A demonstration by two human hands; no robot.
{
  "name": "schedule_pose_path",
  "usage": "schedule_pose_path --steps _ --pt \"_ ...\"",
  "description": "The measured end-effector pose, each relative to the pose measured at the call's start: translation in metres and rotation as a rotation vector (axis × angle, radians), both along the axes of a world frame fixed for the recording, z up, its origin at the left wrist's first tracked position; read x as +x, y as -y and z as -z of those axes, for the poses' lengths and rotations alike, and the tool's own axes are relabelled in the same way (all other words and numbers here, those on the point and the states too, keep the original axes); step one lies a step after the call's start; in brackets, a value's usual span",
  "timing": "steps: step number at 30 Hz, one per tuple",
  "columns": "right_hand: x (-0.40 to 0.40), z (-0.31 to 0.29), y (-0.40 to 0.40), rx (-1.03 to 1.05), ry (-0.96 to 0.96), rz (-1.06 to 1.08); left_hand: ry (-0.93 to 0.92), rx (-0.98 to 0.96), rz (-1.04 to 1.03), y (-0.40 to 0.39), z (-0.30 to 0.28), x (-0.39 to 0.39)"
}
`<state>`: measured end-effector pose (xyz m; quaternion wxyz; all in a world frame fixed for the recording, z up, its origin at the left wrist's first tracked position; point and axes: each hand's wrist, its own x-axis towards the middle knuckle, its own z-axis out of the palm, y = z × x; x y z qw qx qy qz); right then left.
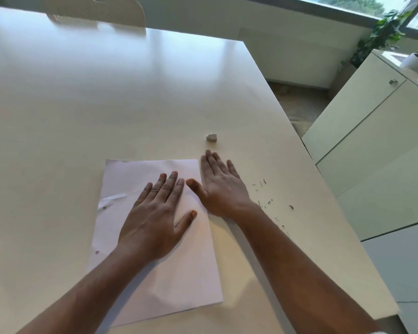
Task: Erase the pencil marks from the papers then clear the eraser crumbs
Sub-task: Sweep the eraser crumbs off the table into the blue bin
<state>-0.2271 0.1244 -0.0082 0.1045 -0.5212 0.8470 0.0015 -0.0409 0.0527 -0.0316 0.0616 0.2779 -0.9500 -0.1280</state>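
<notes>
Two hands lie flat near the middle of the frame, both with fingers straight and spread, neither holding anything. The left hand presses palm-down on the paper, covering its centre, thumb stretched out to the right. The right hand rests palm-down just beside the paper's right edge, mostly on the bare table, with its thumb reaching left over the sheet's edge, close to the left hand's fingertips.

The paper is a white sheet lying lengthwise in the lower middle of the frame, slightly askew, with two punched holes along its left side and a small crease or tear near the upper hole. No pencil marks can be made out on the part that shows.

Just above the right hand's fingertips, apart from them, sits the small grey eraser on the table. To the right of the right wrist, dark eraser crumbs lie scattered over the tabletop toward its right edge.

Farther out, a chair back stands at the upper left beyond the table, a white cabinet fills the right side, and potted plants sit by the window at the upper right.
</notes>
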Motion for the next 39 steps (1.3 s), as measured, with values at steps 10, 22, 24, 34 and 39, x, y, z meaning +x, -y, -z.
schedule_pose_path --steps 10,22,24,34,39 --pt "0.0 -0.026 -0.058 -0.232 -0.099 0.175 0.01 0.007 -0.007 0.0 0.001 0.001" --pt "-0.016 -0.021 -0.122 -0.074 -0.165 -0.006 -0.012 0.03 0.003 -0.001 -0.001 0.002" --pt "-0.031 -0.026 -0.119 -0.299 -0.136 0.019 0.007 0.034 0.005 0.0 -0.001 0.002" --pt "-0.106 -0.007 -0.114 -0.013 0.033 -0.252 0.167 -0.022 0.036 -0.001 -0.024 -0.01" --pt "-0.095 -0.016 -0.158 -0.279 0.299 -0.442 0.203 0.018 -0.019 -0.011 -0.033 -0.021"
